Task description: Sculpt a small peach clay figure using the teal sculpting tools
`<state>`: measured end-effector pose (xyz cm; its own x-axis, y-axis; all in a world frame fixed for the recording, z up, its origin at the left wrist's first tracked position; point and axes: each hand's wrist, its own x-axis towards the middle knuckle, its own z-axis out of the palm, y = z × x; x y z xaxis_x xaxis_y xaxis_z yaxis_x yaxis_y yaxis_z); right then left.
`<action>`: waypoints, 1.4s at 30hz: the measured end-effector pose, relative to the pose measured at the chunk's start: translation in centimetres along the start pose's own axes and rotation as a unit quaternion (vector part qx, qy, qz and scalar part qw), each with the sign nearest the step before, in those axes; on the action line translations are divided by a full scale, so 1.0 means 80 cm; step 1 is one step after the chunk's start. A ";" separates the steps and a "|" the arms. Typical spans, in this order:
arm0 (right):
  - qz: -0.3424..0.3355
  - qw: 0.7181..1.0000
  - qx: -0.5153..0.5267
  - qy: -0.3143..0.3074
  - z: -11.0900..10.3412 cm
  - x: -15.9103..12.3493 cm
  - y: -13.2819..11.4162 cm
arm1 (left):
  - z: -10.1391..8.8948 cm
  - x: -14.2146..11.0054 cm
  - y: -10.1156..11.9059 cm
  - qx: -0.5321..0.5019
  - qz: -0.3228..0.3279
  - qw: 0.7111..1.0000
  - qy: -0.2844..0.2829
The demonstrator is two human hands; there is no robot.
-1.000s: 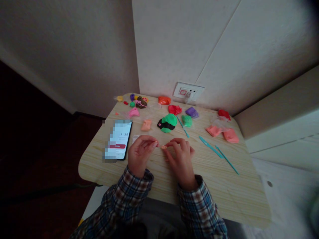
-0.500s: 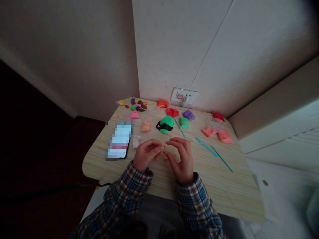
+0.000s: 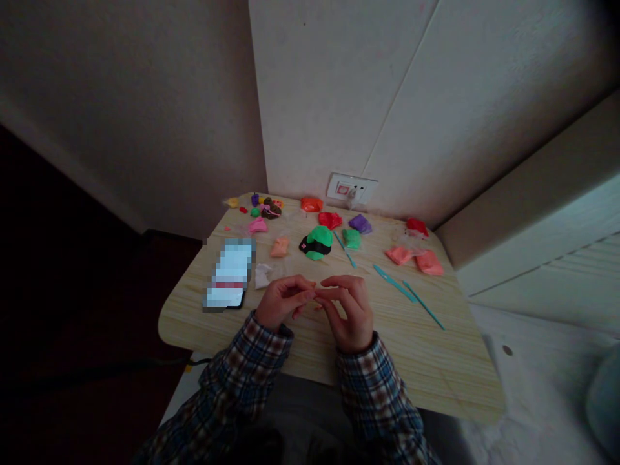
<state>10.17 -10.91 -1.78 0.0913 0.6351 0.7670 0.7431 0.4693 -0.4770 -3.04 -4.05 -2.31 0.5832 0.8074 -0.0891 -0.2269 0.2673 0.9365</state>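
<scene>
As the left hand (image 3: 285, 300) pinches a crumb (image 3: 313, 284), the right hand (image 3: 347, 311) curls close, grip unclear. A cap (image 3: 320, 237) lies mid-frame.

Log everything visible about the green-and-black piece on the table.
The green-and-black piece looks like modelling clay: a rounded green dome, a black section jutting left with a small pink mark, and more green below. It lies on the table beyond the left hand and right hand, touched by neither.
</scene>
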 end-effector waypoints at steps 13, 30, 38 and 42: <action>-0.015 1.000 -0.005 0.005 0.000 0.000 -0.002 | -0.002 0.000 -0.002 0.008 0.018 1.000 -0.013; 0.144 0.984 0.089 0.060 0.004 -0.004 0.007 | 0.005 0.000 0.004 -0.025 -0.004 0.999 0.045; 0.347 0.893 0.234 0.167 0.003 -0.008 0.032 | -0.005 0.003 0.003 -0.103 0.018 0.988 0.112; 0.376 0.866 0.293 0.149 0.005 -0.005 0.028 | -0.005 0.005 0.003 -0.127 0.020 0.983 0.130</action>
<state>11.53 -9.84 -3.33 0.6357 0.7509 0.1791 -0.0581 0.2779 -0.9588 -3.17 -3.42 -2.22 0.3579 0.9185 -0.1684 -0.4532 0.3285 0.8287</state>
